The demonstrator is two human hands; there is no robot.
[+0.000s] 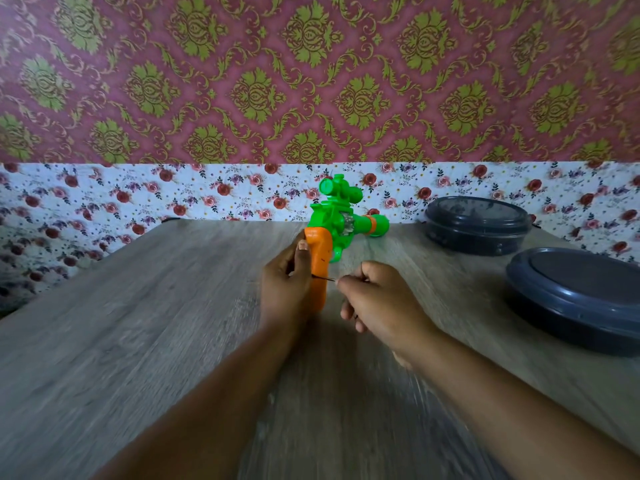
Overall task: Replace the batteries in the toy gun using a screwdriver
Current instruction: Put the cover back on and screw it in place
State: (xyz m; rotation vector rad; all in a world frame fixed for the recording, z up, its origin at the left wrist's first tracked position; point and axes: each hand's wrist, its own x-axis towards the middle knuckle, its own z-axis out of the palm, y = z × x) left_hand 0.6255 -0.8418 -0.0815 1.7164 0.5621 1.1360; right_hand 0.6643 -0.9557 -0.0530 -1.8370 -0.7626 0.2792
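Head view: both forearms reach fwd over the wooden counter (138, 341). Left hand (285, 289) curls round the orange grip of the toy gun (332, 223), thumb up on the grip's left side, holding it upright near counter centre, green barrel pointing right. Right hand (375, 299) closed w/ fingers pinching a thin screwdriver (323, 278), shaft level, tip on the grip. Two dark grey lidded containers (478, 225) sit far right
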